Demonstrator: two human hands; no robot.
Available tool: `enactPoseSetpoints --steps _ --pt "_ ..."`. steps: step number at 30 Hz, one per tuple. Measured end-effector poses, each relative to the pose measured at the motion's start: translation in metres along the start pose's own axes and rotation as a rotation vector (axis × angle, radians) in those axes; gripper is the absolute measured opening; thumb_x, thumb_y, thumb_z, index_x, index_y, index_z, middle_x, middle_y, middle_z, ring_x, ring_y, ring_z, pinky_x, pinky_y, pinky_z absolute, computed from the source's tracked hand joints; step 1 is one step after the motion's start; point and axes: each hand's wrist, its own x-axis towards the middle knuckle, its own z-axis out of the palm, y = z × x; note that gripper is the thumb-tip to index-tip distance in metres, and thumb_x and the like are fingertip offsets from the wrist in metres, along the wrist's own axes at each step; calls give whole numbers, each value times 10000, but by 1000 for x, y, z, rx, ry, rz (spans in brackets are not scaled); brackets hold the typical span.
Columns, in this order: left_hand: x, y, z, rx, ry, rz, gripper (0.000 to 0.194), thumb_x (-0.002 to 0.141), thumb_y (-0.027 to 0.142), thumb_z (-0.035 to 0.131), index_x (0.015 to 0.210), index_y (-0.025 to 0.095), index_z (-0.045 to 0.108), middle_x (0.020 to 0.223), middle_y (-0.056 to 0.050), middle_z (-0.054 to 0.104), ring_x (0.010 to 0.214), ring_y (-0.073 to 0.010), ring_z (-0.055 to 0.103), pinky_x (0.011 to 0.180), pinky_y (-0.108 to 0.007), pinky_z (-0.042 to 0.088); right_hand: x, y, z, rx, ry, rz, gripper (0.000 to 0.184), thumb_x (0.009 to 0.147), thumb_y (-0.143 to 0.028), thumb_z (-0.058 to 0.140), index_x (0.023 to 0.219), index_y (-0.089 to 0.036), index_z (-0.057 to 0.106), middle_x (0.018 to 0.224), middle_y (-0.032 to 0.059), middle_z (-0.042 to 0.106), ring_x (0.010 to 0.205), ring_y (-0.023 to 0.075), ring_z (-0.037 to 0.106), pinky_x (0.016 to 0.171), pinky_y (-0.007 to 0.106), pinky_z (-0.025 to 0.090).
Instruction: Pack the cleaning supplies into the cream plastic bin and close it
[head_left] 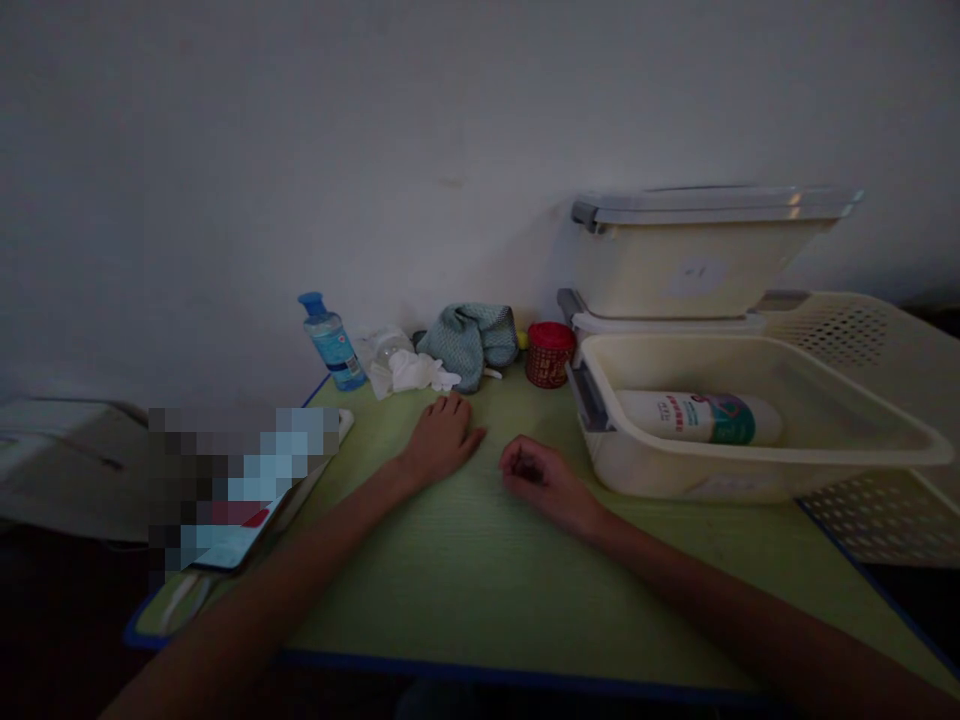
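two hands point(442, 440) point(546, 485) at table point(450, 590); tub point(675, 475) lengthwise left to right

dim light is greying the wall point(375, 150); faint glare is catching the far-right lid point(720, 205), darkness is filling the near-left corner, pixelation is masking the screen point(232, 545).

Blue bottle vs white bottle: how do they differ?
Pose: the blue bottle stands upright; the white bottle lies on its side.
Place: the blue bottle is on the table, near the wall; the white bottle is inside the open bin.
Look: the blue bottle is clear blue; the white bottle is opaque, with a teal patch.
Shared: both carry printing.
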Motion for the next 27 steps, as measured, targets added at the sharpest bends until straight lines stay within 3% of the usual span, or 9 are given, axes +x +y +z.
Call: enactPoseSetpoints --steps 2,4,8,10,13,16,22,27 --pt "16 4 -1 -46 134 -90 370 824 280 448 1102 38 480 1173 -218 473 1072 -302 496 883 -424 427 0 -1 0 0 17 3 68 680 -134 517 714 -170 469 626 -49 436 564 74 389 530 202 300" --pt "33 5 1 -84 255 -138 475 792 210 483 1232 63 381 1299 -234 346 1123 -315 468 897 -427 421 0 -2 -1 5 36 8 61 689 -146 520 715 -168 470 622 -49 430 562 74 385 526 203 296" --pt "56 -2 10 -173 295 -228 688 753 217 558 1360 189 235 1421 -215 143 1131 -354 474 868 -461 438 0 -3 -1 16 36 19 65 689 -141 522 713 -168 468 622 -48 426 560 72 379 519 203 291" --pt "61 -8 14 -213 275 -247 621 756 239 560 1324 189 316 1409 -198 201 1124 -345 483 871 -462 441 1 -3 -2 17 24 30 75 683 -126 519 717 -168 468 628 -48 430 561 71 378 521 201 295" --pt "62 -15 17 -316 276 -254 373 752 185 532 1121 134 522 1277 -184 409 1079 -312 514 888 -441 436 1 -2 -2 2 -10 38 76 680 -116 514 722 -165 473 640 -44 440 567 72 388 527 202 302" --pt "63 -20 19 -411 328 -299 250 720 113 518 964 106 573 1132 -175 524 1060 -297 520 910 -420 420 0 0 -2 -7 -30 41 77 680 -113 509 726 -164 475 645 -43 440 571 73 393 527 203 303" --pt "69 -33 20 -545 459 -474 318 728 56 385 1021 100 498 976 -143 594 985 -258 558 871 -422 435 -1 -1 -3 -10 -49 50 76 690 -118 514 739 -166 481 651 -43 445 570 72 392 529 201 305" --pt "68 -36 16 -691 485 -465 473 708 59 339 1161 144 444 1152 -105 567 1033 -196 548 899 -358 435 -2 -2 -4 -16 -55 45 82 687 -110 512 742 -165 487 657 -41 448 573 70 392 531 197 309"
